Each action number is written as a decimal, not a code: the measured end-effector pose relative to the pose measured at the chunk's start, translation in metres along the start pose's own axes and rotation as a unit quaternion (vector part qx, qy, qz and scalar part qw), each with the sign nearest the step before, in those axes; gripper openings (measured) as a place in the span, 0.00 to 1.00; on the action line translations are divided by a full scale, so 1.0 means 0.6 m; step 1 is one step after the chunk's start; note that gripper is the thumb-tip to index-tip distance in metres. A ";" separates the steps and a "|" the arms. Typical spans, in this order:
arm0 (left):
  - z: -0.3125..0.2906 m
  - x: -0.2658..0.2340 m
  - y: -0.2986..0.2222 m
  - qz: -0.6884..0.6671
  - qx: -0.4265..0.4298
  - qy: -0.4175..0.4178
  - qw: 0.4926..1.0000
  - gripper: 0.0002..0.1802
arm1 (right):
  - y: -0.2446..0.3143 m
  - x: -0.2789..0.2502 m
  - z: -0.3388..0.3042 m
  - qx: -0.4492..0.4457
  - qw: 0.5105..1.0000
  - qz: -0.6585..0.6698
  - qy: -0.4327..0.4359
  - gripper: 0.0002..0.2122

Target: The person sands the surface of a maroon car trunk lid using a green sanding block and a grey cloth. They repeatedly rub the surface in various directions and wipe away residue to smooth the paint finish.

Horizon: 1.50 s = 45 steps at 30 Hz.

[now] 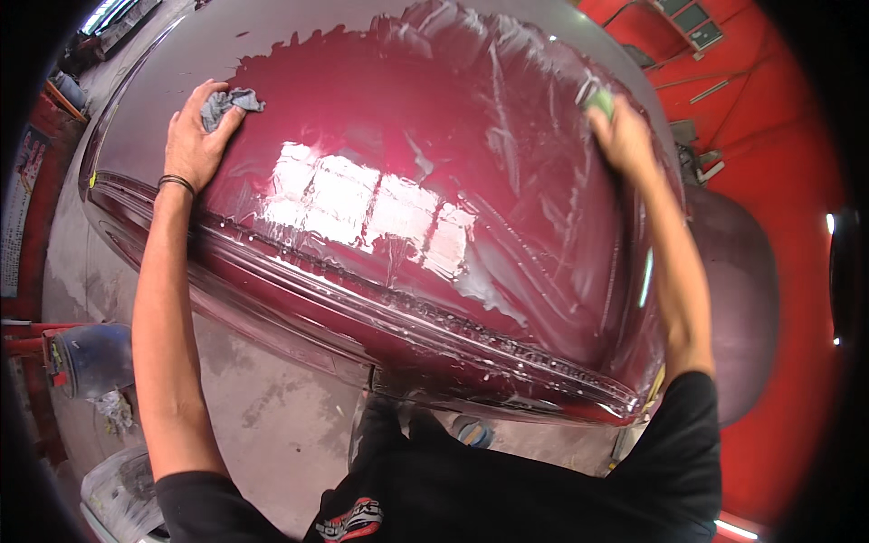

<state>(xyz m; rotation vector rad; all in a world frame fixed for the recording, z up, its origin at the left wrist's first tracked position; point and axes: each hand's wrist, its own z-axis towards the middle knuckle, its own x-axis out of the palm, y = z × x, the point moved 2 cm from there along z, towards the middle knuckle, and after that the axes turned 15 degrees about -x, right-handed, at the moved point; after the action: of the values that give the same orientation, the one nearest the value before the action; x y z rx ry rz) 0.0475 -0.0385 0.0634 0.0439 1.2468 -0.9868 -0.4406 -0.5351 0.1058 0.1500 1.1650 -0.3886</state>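
A dark red car roof (362,100) spreads out before me, wet and glossy in the middle, with whitish smears toward its far and right parts. My left hand (195,136) rests at the left of the wet area, its fingers closed on a crumpled grey cloth (233,107). Far to the right, my right hand (623,136) grips a light green pad (599,101) against the panel. Whitish film lies around the pad. The right fingers are slightly blurred, and the pad's underside is hidden.
A trim channel (362,303) with water drops runs along the roof's near edge. At right are a red floor (797,271) and a dull maroon panel (738,290). A blue container (95,360) stands at left. Grey concrete (262,407) shows below.
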 end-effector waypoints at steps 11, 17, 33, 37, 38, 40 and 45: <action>-0.020 -0.013 -0.015 0.035 -0.019 -0.017 0.999 0.33 | 0.313 -0.111 -0.102 -0.037 0.991 0.126 0.016 0.18; -0.009 0.010 -0.034 0.001 0.010 -0.013 1.000 0.34 | -0.009 0.067 0.234 0.072 0.992 -0.089 0.048 0.31; -0.019 -0.011 -0.013 0.044 -0.013 -0.023 0.999 0.32 | 0.405 -0.082 -0.022 -0.097 0.986 0.133 0.038 0.19; -0.017 -0.013 -0.040 0.008 0.004 -0.004 1.000 0.31 | 0.182 0.040 0.235 -0.058 0.998 -0.033 -0.004 0.24; -0.020 -0.008 -0.045 0.003 0.006 -0.003 1.000 0.32 | 0.124 0.065 0.288 -0.050 0.997 -0.056 -0.005 0.27; -0.011 -0.002 -0.045 -0.009 0.007 -0.004 1.000 0.32 | 0.080 0.090 0.355 0.003 0.997 -0.079 0.013 0.29; -0.010 0.006 -0.023 0.030 -0.016 -0.041 0.999 0.36 | 0.272 0.036 0.218 -0.070 0.997 0.007 0.028 0.24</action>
<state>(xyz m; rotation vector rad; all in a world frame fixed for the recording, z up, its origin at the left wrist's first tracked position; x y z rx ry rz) 0.0338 -0.0459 0.0645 0.0157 1.1794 -0.9092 -0.2591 -0.4303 0.1236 0.0477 1.2417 -0.2918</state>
